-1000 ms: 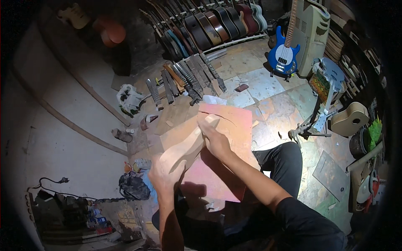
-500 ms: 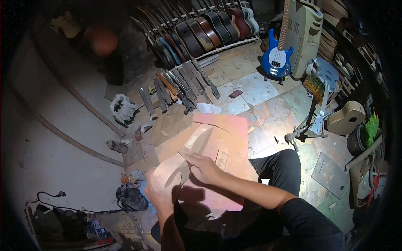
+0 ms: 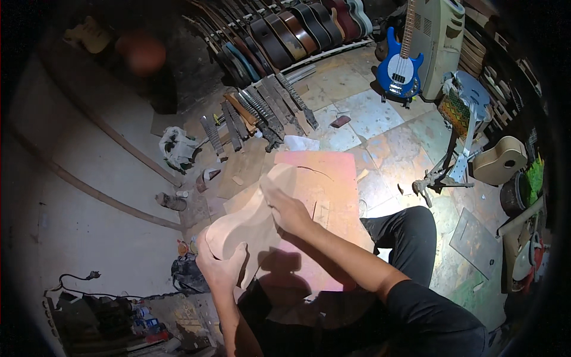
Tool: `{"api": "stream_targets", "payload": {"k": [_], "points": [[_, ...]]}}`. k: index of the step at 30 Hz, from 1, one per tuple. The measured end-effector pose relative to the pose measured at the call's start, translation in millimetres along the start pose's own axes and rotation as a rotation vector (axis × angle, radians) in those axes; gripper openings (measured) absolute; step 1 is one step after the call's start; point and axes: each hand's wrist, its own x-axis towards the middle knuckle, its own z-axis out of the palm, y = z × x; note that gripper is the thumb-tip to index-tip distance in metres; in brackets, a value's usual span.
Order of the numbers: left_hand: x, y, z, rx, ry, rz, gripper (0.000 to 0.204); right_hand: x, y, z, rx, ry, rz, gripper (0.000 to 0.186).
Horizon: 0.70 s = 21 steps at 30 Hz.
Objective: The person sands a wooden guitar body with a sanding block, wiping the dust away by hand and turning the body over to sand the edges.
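Left hand grips the near end of the pale unfinished wooden guitar body | right hand pressed on its upper edge, fingers curled, possibly around something small | body tilted over the pink flat board on the floor | blue electric bass standing well apart

The guitar body in my grip is bare, matt, unfinished wood; the pink board beneath looks smooth and dull; the blue bass shines glossy.
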Motion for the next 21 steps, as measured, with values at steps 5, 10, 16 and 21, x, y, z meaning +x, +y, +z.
{"api": "stream_targets", "payload": {"k": [5,10,16,21], "points": [[5.2,-2.1,-11.3,0.114,0.120,-0.045,0.074,-9.5,-51.0,25.2,0.265,-0.194,-0.084,0.074],[8.0,-5.8,7.2,-0.010,0.079,-0.097,0.070,30.2,47.4,3.3,-0.019,0.042,0.098,0.043],[20.6,-0.6,-6.6,0.066,0.155,-0.154,0.065,-14.2,14.5,64.9,0.128,-0.461,-0.146,0.026],[25.7,-21.3,-5.5,0.060,0.125,-0.141,0.066,35.4,64.0,55.0,0.281,0.160,0.085,0.036]]}}
